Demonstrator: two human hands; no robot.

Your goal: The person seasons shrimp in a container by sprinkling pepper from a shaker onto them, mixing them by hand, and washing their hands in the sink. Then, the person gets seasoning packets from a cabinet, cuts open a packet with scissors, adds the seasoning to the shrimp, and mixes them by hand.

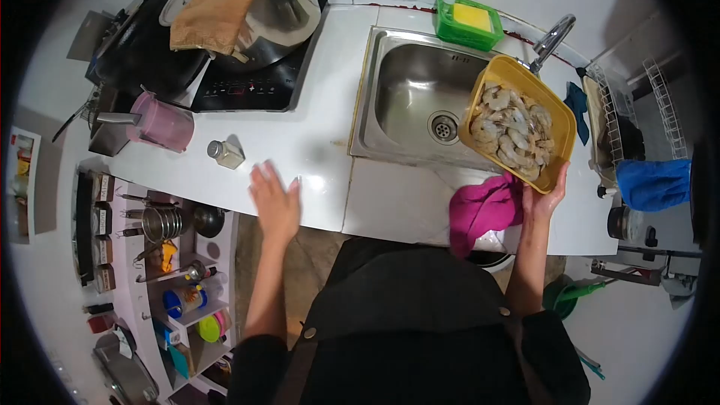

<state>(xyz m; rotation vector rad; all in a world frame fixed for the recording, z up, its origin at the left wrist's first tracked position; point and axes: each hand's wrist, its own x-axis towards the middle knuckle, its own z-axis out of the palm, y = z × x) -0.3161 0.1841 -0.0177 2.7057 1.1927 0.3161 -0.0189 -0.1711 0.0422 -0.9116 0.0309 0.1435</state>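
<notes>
Head view: a person in a black apron (405,307) is standing at a white counter (322,112).
Left hand (274,202): it is spreading its fingers and holding nothing, near a small clear shaker (229,155); whether it is touching the counter, I cannot tell.
Right hand (547,196): it is gripping the lower corner of the container, its fingers partly hidden below.
Yellow rectangular plastic container (562,124): it is carrying grey raw shrimp (517,131) over the right side of a stainless-steel sink (412,109).
Careful handling: one corner is bearing the load, so I think level carrying and a second hand under the opposite rim are advisable.
Magenta cloth (480,214): it is lying beside the right wrist, possibly catching.
</notes>
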